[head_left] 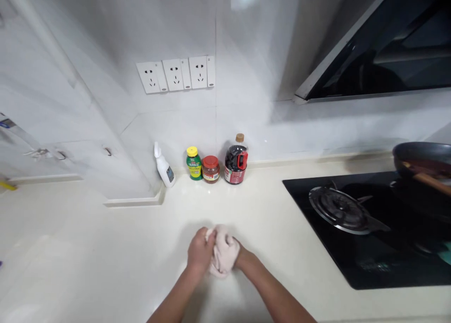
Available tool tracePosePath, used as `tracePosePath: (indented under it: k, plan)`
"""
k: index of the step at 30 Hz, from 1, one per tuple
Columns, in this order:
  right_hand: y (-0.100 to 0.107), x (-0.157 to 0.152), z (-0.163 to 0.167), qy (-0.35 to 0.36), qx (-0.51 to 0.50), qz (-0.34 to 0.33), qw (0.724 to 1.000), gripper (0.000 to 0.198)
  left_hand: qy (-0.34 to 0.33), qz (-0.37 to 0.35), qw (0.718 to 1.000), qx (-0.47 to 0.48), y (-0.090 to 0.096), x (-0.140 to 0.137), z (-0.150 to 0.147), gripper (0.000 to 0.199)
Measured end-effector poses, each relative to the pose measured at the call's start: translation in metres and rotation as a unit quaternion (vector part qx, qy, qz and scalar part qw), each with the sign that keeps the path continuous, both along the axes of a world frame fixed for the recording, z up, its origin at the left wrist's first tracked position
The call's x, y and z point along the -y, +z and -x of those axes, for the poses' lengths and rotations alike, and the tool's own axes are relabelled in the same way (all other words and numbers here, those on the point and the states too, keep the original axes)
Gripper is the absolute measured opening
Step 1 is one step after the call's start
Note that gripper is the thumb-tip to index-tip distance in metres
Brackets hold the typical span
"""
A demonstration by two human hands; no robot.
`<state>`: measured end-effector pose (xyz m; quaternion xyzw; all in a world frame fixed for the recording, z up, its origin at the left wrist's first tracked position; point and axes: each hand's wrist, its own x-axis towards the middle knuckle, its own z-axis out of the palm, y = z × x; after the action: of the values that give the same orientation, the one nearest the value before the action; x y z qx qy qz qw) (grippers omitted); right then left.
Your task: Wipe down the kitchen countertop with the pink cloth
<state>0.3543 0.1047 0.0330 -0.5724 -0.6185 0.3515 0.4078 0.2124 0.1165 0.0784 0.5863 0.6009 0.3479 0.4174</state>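
Note:
A pale pink cloth (224, 250) is bunched up between my two hands over the white countertop (141, 257). My left hand (200, 252) grips its left side, with the fingers curled into the fabric. On the right side of the cloth, my right hand (240, 255) is closed on it, its fingers mostly hidden behind the folds. Whether the cloth touches the counter is hard to tell.
Along the wall stand a white spray bottle (164, 167), a green jar with a yellow lid (194, 164), a red-lidded jar (211, 169) and a dark sauce bottle (236, 161). To the right are a black gas stove (327, 238) and a wok (419, 153). A range hood (380, 55) overhangs.

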Motion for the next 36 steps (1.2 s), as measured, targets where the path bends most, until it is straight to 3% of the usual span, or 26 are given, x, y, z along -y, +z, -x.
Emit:
tracePosePath:
  k: [3, 6, 7, 8, 11, 13, 15, 19, 21, 24, 27, 31, 36]
  plan:
    - [-0.005, 0.008, -0.016, 0.108, -0.143, 0.089, 0.98, 0.041, 0.042, 0.03, 0.998, 0.03, -0.018, -0.01, 0.03, 0.029]
    - [-0.016, 0.029, -0.017, 0.086, -0.376, 0.214, 0.897, 0.054, 0.007, 0.042, 0.997, 0.068, -0.035, -0.003, 0.038, 0.039]
    - [-0.022, 0.036, -0.014, 0.063, -0.413, 0.246, 0.874, 0.058, -0.007, 0.042, 0.997, 0.072, -0.039, 0.001, 0.037, 0.048]
    - [-0.028, 0.042, -0.012, 0.045, -0.414, 0.267, 0.869, 0.063, -0.016, 0.033, 0.997, 0.067, -0.042, 0.006, 0.037, 0.057]
    - [-0.042, 0.051, -0.008, 0.024, -0.337, 0.285, 0.897, 0.076, 0.02, -0.042, 0.999, -0.015, -0.041, 0.025, 0.039, 0.065]
    - [-0.045, 0.051, -0.009, 0.03, -0.288, 0.284, 0.914, 0.075, 0.059, -0.082, 0.991, -0.088, -0.035, 0.04, 0.045, 0.043]
    - [-0.042, 0.05, -0.01, 0.031, -0.272, 0.298, 0.915, 0.064, 0.033, -0.042, 0.992, -0.113, -0.032, 0.055, 0.051, 0.024]
    - [-0.029, 0.054, 0.004, 0.048, -0.295, 0.303, 0.905, 0.047, -0.055, 0.114, 0.99, -0.063, -0.045, 0.076, 0.051, 0.04]
    - [-0.027, 0.056, 0.013, 0.05, -0.262, 0.267, 0.926, 0.041, -0.047, 0.117, 0.991, -0.047, -0.056, 0.079, 0.049, 0.037]
    - [-0.03, 0.054, 0.012, -0.042, -0.134, 0.17, 0.975, 0.037, -0.043, 0.095, 0.994, 0.012, -0.063, 0.076, 0.053, 0.033]
    - [-0.025, 0.049, -0.012, -0.066, -0.117, 0.151, 0.979, 0.04, -0.013, 0.08, 0.992, 0.093, -0.046, 0.073, 0.068, 0.029]
    - [0.007, 0.049, -0.04, 0.027, -0.272, 0.183, 0.944, 0.037, 0.027, 0.098, 0.972, 0.21, 0.004, 0.068, 0.081, 0.025]
    - [0.047, 0.042, -0.023, 0.092, -0.411, 0.216, 0.881, 0.043, 0.024, 0.11, 0.888, 0.445, 0.069, 0.051, 0.069, 0.027]
